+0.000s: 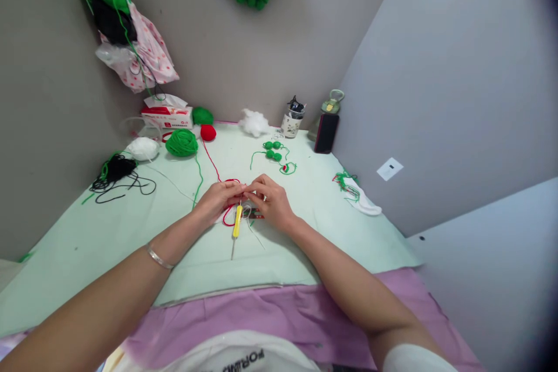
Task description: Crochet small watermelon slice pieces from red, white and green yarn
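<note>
Both of my hands meet over the middle of the pale green table [87,232]. My left hand [218,199] pinches red yarn [226,218] with closed fingers. My right hand [271,200] has its fingers pressed together on the same small red piece between the hands. A crochet hook with a yellow handle [236,222] lies on the table just below my fingers, its metal end pointing toward me. The red strand runs back to a red yarn ball [208,132].
At the back are a green yarn ball [182,143], a tissue box [168,116], white stuffing [255,122], a cup [291,123] and a dark phone [326,132]. Small green crocheted pieces [274,151] lie mid-table. Black cord [117,173] lies left; bags hang on the wall.
</note>
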Available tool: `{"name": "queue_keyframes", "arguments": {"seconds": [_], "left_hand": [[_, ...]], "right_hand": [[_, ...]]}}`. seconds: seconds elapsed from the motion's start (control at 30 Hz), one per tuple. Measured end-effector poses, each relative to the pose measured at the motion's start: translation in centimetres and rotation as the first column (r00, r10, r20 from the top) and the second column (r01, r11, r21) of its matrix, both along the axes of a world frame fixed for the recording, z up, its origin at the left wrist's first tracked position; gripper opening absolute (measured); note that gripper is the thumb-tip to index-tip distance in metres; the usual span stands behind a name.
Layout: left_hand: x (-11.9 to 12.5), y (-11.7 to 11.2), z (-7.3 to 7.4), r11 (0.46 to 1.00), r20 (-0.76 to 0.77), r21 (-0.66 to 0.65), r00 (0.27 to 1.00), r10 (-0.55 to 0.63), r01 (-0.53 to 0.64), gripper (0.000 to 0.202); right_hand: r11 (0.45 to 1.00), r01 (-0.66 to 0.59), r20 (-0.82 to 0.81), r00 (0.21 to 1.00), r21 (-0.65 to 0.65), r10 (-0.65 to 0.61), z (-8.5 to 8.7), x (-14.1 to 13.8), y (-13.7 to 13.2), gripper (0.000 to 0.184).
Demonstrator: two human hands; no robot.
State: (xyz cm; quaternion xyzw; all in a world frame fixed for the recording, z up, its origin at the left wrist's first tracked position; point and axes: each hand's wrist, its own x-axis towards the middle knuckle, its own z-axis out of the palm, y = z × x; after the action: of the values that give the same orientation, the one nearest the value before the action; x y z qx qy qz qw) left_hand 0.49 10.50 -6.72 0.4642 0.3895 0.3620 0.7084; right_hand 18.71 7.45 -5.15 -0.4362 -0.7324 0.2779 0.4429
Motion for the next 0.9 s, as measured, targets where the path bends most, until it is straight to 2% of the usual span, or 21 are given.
{"name": "queue_keyframes", "arguments": {"seconds": [0.27,0.53,0.7,0.9], "left_hand": [[0.2,0.3,-0.7,0.999,-0.049,0.020,0.998,0.043,-0.042,0.038],[0.9,0.0,-0.7,0.993,-0.036,0.117,0.999,0.037,-0.032,0.031],[1.3,-0.2,-0.7,0.982,-0.062,0.187,0.998,0.026,-0.014,0.027],[1.6,-0.6,-1.1,0.966,-0.135,0.259,0.989,0.060,-0.024,0.034]], "right_hand": [[0.998,0.027,0.184,0.982,0.063,-0.039,-0.7,-0.1,0.2,0.015],[0.988,0.140,0.156,0.977,0.060,-0.148,-0.4,-0.4,0.0,0.012],[0.981,0.192,0.094,0.978,-0.031,-0.189,-0.2,-0.2,0.6,0.010],[0.965,0.145,0.005,0.989,-0.216,-0.148,-0.6,0.1,1.5,0.014]]}}
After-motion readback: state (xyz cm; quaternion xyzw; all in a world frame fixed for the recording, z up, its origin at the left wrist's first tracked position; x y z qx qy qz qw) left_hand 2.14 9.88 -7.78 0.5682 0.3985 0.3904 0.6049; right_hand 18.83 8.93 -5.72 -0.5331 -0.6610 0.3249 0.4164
